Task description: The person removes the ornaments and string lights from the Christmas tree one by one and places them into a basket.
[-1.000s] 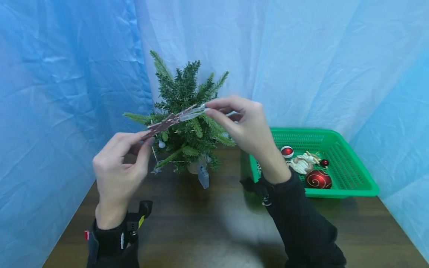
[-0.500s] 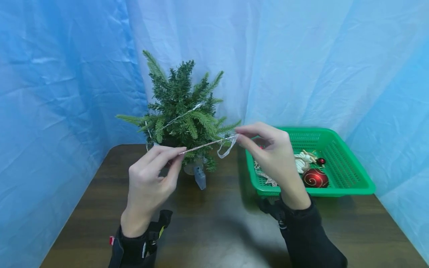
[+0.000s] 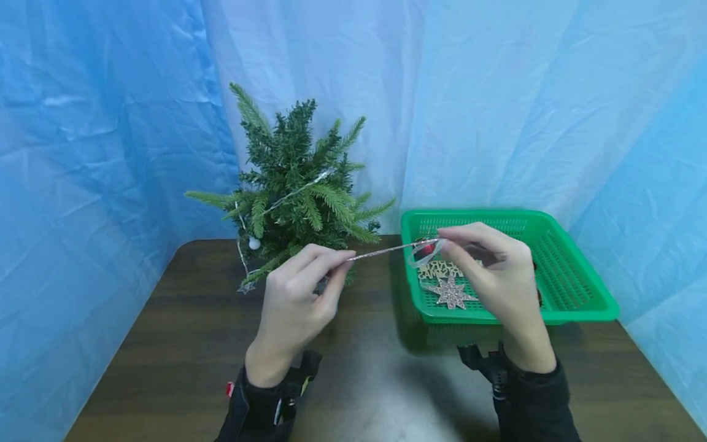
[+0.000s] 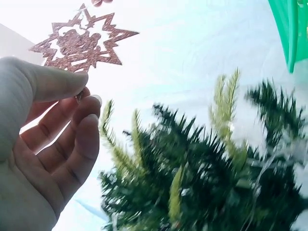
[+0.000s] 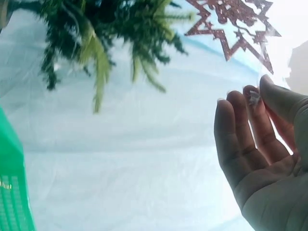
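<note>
Held edge-on between both hands is a flat, glittery pinkish star ornament [image 3: 381, 252]; the left wrist view shows its jagged points and cut-out figures. My left hand [image 3: 301, 301] pinches one point of it between thumb and fingers. At the opposite end, my right hand [image 3: 499, 279] pinches the clear ribbon loop [image 3: 436, 247] by the star's tip, which hangs below those fingers. Behind and left of the hands stands a small green Christmas tree [image 3: 301, 178], carrying a thin light string and a white ball [image 3: 254, 243].
A green basket [image 3: 580, 315] at right holds a glittery star [image 3: 452, 293], gold lettering [image 3: 433, 271] and a red ball [image 3: 424, 248]; the right hand partly covers its contents. Blue cloth [image 3: 497, 110] hangs around the dark wooden table [image 3: 353, 380].
Both hands have carried the star ornament from in front of the tree to the right and down, to before the basket. Each keeps its pinch. The tree now shows more fully.
</note>
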`<state>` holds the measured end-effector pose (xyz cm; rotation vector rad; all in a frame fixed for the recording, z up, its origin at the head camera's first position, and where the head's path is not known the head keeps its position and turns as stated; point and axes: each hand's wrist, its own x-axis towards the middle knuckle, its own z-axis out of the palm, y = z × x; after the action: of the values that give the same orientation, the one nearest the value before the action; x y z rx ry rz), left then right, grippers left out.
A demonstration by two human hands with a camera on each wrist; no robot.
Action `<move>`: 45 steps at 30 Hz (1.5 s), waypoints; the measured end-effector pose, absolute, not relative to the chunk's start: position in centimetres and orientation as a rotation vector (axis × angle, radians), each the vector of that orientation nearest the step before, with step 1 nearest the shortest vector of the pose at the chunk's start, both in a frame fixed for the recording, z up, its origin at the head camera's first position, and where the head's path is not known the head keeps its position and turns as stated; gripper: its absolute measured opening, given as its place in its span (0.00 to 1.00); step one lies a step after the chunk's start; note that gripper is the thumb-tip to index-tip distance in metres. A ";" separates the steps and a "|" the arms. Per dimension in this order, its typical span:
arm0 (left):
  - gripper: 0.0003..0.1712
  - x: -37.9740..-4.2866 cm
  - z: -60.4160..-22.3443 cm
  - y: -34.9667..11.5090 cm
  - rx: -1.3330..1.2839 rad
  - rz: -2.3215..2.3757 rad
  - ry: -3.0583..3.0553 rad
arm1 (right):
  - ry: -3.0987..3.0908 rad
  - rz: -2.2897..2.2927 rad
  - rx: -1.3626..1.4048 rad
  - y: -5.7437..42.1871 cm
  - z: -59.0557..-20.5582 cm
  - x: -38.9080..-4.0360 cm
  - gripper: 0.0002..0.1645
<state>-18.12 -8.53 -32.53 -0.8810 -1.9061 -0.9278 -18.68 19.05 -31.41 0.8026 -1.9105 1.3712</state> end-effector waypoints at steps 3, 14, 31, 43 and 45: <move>0.07 -18.6 -32.8 -7.4 -0.886 -0.963 -1.940 | -1.914 1.342 0.754 20.2 -31.8 -18.6 0.19; 0.07 -19.7 -34.3 -5.2 -0.894 -0.972 -1.959 | -1.980 1.384 0.621 21.7 -31.6 -18.0 0.13; 0.07 -20.5 -34.8 -5.1 -0.878 -1.008 -1.994 | -2.076 1.242 0.648 22.1 -32.1 -18.9 0.17; 0.06 -20.6 -35.2 -4.7 -0.885 -1.002 -2.002 | -2.041 1.237 0.651 22.1 -32.7 -19.2 0.16; 0.06 -20.6 -35.3 -4.7 -0.886 -1.001 -2.006 | -2.041 1.238 0.652 22.1 -32.8 -19.3 0.16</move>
<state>-20.63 -4.71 -35.29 -0.8863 -2.0065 -1.0015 -19.33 22.11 -32.78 0.6515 -2.0413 1.2383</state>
